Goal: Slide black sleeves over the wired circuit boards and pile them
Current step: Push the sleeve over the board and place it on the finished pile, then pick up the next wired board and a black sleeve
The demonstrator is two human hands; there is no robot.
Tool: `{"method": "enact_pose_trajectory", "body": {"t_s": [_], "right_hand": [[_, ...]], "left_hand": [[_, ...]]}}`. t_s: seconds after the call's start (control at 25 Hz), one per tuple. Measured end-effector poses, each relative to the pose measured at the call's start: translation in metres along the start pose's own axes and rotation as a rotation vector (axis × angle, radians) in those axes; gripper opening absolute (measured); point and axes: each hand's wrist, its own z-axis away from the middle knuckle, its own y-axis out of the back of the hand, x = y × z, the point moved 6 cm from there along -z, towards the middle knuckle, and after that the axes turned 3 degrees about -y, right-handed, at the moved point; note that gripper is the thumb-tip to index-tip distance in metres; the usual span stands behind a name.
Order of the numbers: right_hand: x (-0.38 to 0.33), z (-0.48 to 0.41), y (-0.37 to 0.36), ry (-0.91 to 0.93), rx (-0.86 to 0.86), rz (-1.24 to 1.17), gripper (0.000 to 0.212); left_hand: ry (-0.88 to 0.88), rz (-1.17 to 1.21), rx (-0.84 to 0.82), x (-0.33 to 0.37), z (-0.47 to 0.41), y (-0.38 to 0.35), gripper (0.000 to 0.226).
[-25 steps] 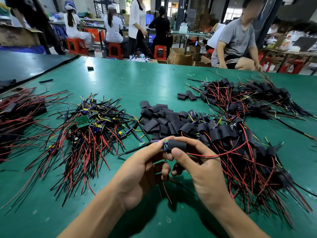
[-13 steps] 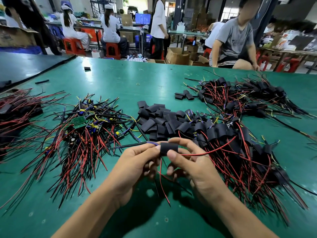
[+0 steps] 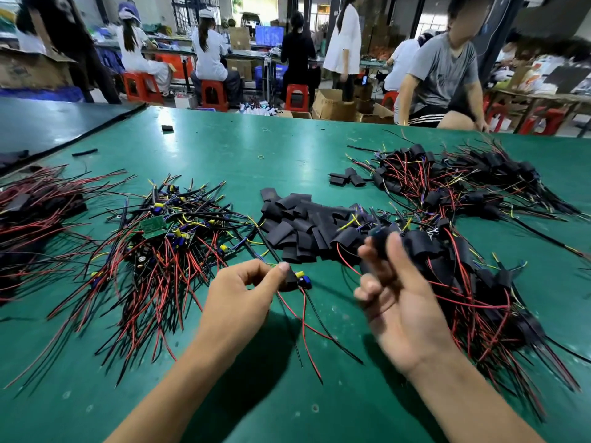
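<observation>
Over green matting [image 3: 224,148], left grip [image 3: 243,292] pinches a wired board [image 3: 299,279], right grip [image 3: 399,302] a blurred black sleeve [image 3: 379,238].

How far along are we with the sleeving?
Done: sleeved boards piled at right, a second pile behind. In hand: left hand pinches a wired board, capacitors exposed; right hand is blurred, grip unclear. Left: a heap of bare boards and loose sleeves.
</observation>
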Motion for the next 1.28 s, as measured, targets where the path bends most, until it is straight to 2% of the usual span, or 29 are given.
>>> {"method": "enact_pose_trajectory", "body": {"t_s": [0.08, 0.2, 0.28, 0.36, 0.44, 0.48, 0.52, 0.6, 0.68, 0.76, 0.88, 1.0, 1.12, 1.2, 1.28], "right_hand": [[-0.011, -0.003, 0.010, 0.013, 0.064, -0.149, 0.033], [-0.011, -0.007, 0.020, -0.015, 0.068, -0.189, 0.051], [-0.001, -0.007, 0.016, -0.044, 0.016, -0.082, 0.056], [0.012, -0.008, 0.013, 0.022, -0.012, 0.290, 0.041], [0.016, -0.004, 0.008, 0.274, 0.000, 0.889, 0.012], [0.021, -0.004, 0.003, 0.389, -0.027, 1.134, 0.007], [0.026, -0.005, 0.001, 0.458, -0.071, 1.325, 0.020], [0.037, -0.008, -0.001, 0.475, -0.181, 1.533, 0.041], [0.043, -0.009, -0.003, 0.461, -0.262, 1.645, 0.045], [0.047, -0.007, -0.003, 0.447, -0.328, 1.669, 0.035], [0.044, -0.003, -0.002, 0.401, -0.337, 1.583, 0.026], [0.039, -0.003, 0.001, 0.340, -0.274, 1.427, 0.043], [0.042, 0.000, -0.004, 0.342, -0.318, 1.404, 0.066], [0.041, -0.001, -0.006, 0.387, -0.343, 1.423, 0.062], [0.036, -0.001, -0.005, 0.439, -0.326, 1.430, 0.049]], "left_hand": [[-0.127, -0.349, 0.052, 0.001, 0.001, 0.001, 0.010], [-0.119, -0.558, -0.046, -0.006, -0.001, -0.010, 0.042], [-0.081, -0.744, -0.113, -0.009, -0.006, -0.019, 0.052], [-0.100, -0.833, -0.130, -0.010, -0.007, -0.023, 0.045], [-0.126, -0.804, -0.106, -0.007, -0.005, -0.021, 0.031], [-0.148, -0.778, -0.101, -0.007, -0.004, -0.020, 0.027], [-0.180, -0.755, -0.096, -0.006, -0.004, -0.019, 0.023], [-0.256, -0.657, -0.056, 0.000, -0.004, -0.018, 0.018], [-0.333, -0.492, 0.049, 0.007, -0.003, -0.015, 0.014], [-0.353, -0.405, 0.137, 0.011, -0.003, -0.011, 0.013], [-0.279, -0.316, 0.162, 0.011, -0.001, -0.005, 0.017], [-0.352, -0.304, 0.154, 0.025, 0.007, -0.002, 0.015], [-0.432, -0.346, 0.086, 0.032, 0.015, -0.010, 0.014], [-0.424, -0.337, 0.067, 0.031, 0.017, -0.015, 0.014], [-0.410, -0.286, 0.068, 0.030, 0.017, -0.017, 0.013]]}}
